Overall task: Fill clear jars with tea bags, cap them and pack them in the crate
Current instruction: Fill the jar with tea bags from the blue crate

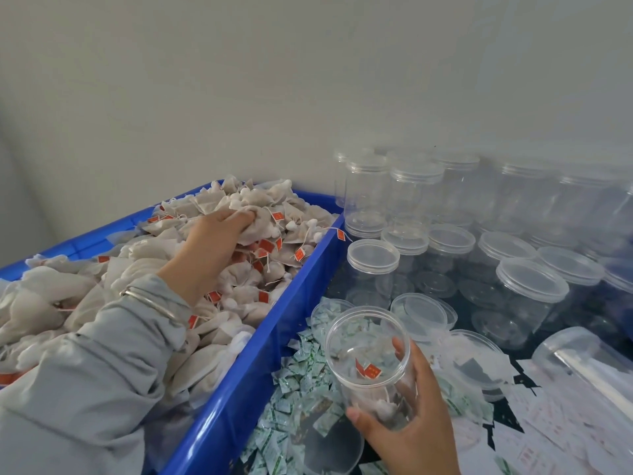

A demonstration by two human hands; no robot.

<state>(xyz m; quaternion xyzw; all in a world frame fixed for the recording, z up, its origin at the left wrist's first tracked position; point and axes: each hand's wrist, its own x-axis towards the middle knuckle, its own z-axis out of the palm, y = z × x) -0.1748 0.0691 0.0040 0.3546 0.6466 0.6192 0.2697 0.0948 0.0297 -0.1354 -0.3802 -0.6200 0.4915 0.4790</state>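
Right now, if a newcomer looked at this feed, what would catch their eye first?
The blue crate heaped with white tea bags on the left, the left hand grasping a bunch of them. Next, the open clear jar held low centre by the right hand, a few bags inside. Behind stand capped empty jars against the wall.

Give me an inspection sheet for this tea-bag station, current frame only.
Surface: dark tabletop, mostly covered.
Job's things: open clear jar holding a few tea bags; blue bin heaped with tea bags; capped empty jars stacked behind.
Clutter: green-white sachets, loose lids, white paper sheets.
Grippers: left hand grips tea bags; right hand holds the jar.
Cables: nothing seen.
Surroundings: plain wall.
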